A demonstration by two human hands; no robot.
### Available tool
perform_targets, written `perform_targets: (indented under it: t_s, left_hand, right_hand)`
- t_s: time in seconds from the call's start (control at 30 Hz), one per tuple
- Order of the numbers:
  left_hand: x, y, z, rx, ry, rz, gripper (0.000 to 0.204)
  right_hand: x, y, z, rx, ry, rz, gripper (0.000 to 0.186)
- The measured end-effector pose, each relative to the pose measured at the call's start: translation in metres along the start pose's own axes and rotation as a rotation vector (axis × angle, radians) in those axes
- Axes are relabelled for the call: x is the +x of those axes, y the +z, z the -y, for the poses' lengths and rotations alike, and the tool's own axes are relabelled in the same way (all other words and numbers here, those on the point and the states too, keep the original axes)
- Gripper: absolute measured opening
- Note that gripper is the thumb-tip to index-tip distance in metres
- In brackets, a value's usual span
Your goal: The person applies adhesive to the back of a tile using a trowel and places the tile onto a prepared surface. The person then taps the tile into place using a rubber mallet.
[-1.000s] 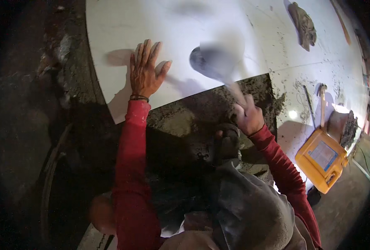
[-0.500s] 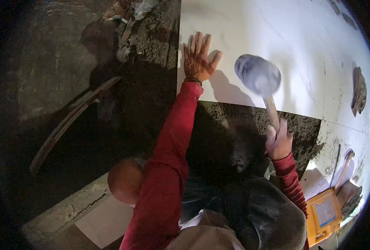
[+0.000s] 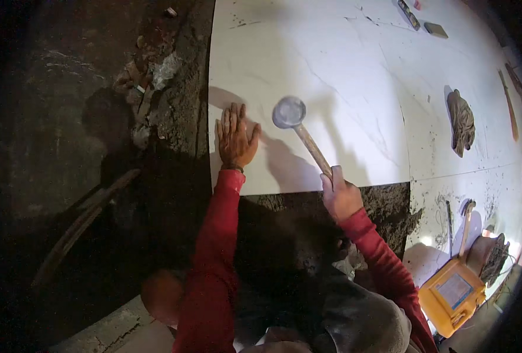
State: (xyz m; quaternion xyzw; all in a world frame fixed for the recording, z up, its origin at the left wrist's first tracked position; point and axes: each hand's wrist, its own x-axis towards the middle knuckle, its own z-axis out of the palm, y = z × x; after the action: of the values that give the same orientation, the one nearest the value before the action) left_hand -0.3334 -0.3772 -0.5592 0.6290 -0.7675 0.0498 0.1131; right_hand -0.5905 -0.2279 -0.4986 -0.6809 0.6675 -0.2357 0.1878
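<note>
My left hand (image 3: 236,141) lies flat with spread fingers on a large white marbled floor tile (image 3: 331,70), close to its left edge. A mallet (image 3: 313,150) with a grey round head and wooden handle is gripped in my right hand (image 3: 341,197). Its head is over the tile to the right of my left hand; whether it touches the surface I cannot tell. In front of the tile's near edge runs a strip of dark, rough mortar (image 3: 384,209), partly in shadow.
Rubble and crumpled plastic (image 3: 165,69) lie along the tile's left side. A curved strip (image 3: 90,217) rests on the dark floor. Rightward are a dirty glove or cloth (image 3: 461,123), a hammer (image 3: 466,229) and an orange case (image 3: 452,294). A spirit level (image 3: 409,15) lies far right.
The view has shifted, so the tile shows further down and left. My right hand has brought the mallet inward, nearer my left hand. The left hand stays flat on the tile.
</note>
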Motion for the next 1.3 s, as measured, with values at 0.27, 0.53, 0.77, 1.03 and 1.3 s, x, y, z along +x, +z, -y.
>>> perform_targets:
  t_s: [0.27, 0.53, 0.77, 1.03, 1.3]
  left_hand:
    - [0.004, -0.003, 0.000, -0.061, 0.008, -0.052, 0.066]
    - [0.003, -0.002, -0.004, -0.070, -0.019, -0.024, 0.073]
    - [0.003, -0.002, -0.004, -0.050, -0.042, -0.011, 0.073]
    - [0.001, -0.005, -0.002, -0.078, -0.045, -0.039, 0.072]
    - [-0.003, -0.006, 0.001, -0.134, -0.066, -0.056, 0.074]
  right_hand:
    - [0.054, 0.014, 0.010, -0.035, 0.148, 0.144, 0.025]
    - [0.087, 0.034, -0.006, -0.170, 0.093, 0.144, 0.028]
    - [0.118, 0.032, 0.014, 0.008, -0.027, -0.019, 0.031]
    - [0.144, 0.031, 0.046, 0.067, 0.007, 0.012, 0.031]
    - [0.156, 0.047, 0.059, 0.110, -0.060, -0.031, 0.031]
